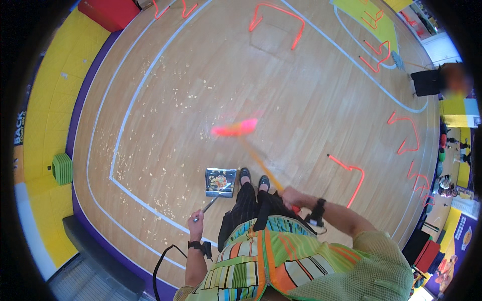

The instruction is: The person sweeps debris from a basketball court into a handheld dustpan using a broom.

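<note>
My left hand (196,224) is closed around the metal handle of a long-handled dustpan (221,195), whose pan rests on the floor left of my shoes and holds some debris. My right hand (295,198) grips the orange handle of a broom (260,162). The broom's pink-red head (235,128) is blurred and lies ahead of my feet, beyond the dustpan. Small pale scraps (156,203) are scattered over the wooden floor to the left and ahead.
Orange-red hurdle frames stand ahead (276,5) and to the right (363,175). A green stack of plastic items (62,168) is by the yellow padded wall (52,98). A dark curved bench (101,259) sits lower left. Another person (427,82) stands at the far right.
</note>
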A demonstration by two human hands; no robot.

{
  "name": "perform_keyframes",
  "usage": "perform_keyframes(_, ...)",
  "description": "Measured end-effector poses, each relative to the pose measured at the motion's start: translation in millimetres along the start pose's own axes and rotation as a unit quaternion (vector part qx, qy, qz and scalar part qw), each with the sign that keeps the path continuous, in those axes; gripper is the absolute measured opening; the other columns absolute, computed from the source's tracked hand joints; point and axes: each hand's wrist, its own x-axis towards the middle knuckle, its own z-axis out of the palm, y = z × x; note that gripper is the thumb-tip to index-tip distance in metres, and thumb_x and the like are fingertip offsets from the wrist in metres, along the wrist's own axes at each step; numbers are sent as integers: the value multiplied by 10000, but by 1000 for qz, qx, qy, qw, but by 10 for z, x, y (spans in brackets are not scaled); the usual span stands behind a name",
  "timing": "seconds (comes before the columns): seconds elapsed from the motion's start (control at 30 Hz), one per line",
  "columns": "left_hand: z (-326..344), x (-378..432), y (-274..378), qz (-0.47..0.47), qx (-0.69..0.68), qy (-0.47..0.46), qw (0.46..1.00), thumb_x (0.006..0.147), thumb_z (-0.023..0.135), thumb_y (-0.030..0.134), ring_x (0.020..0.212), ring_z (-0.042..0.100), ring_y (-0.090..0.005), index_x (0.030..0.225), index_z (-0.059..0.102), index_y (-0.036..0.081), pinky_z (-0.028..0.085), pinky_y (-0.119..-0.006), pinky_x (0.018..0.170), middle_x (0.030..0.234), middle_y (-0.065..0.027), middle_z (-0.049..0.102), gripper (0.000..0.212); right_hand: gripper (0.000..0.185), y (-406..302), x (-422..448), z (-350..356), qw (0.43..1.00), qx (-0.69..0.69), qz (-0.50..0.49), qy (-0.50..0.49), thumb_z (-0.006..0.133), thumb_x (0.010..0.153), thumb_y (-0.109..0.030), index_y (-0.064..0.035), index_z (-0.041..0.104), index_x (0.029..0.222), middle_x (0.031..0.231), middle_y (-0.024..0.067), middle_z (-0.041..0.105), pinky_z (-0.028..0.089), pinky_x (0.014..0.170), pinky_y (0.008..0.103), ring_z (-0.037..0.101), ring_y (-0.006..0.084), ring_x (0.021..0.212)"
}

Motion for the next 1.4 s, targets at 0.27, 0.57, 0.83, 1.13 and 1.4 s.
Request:
perform_keyframes(0.27, -128, -58, 179, -64, 51, -4, 997, 780, 553, 211, 755, 502, -112, 917, 567, -26, 401, -248, 712, 806, -60, 576, 274, 304, -672, -774, -970, 899, 378, 203, -90, 531, 787, -248, -44, 445, 578, 456, -15, 368, 230, 285, 180, 321, 53, 322)
perform_keyframes(0.57, -171, -250, 8, -33, -23, 48, 998, 780, 553, 194, 815, 505, -140, 937, 555, -39, 392, -263, 765, 876, -85, 567, 281, 353, -637, 766, -2312, 962, 203, 81, 162, 396, 822, -216, -86, 394, 494, 392, 23, 364, 299, 318, 285, 380, 147, 331)
perform_keyframes(0.83, -356, -562, 75, 10, -85, 31, 996, 787, 492, 74, 671, 433, -83, 939, 533, -45, 391, -208, 632, 731, -7, 469, 198, 208, -225, 2227, -1518, 928, -134, -311, 158, 431, 737, -163, -55, 467, 563, 457, 77, 460, 359, 357, 306, 456, 185, 382)
perform_keyframes(1.13, -108, -233, -377, 24, -25, 3, 999, 754, 534, 258, 614, 428, -156, 716, 514, 17, 373, -308, 574, 662, -78, 501, 245, 190, -568, 936, 246, 923, 359, 82, -113, 434, 751, -151, -59, 423, 585, 424, 21, 392, 308, 314, 250, 391, 122, 330)
perform_keyframes(1.4, -37, 122, -301, -30, 41, -5, 999, 753, 547, 260, 573, 452, -170, 700, 520, -2, 381, -297, 541, 633, -82, 529, 269, 363, -293, -272, -198, 923, 343, -19, -176, 465, 777, -247, -97, 347, 468, 394, -23, 317, 240, 309, 208, 306, 83, 298)
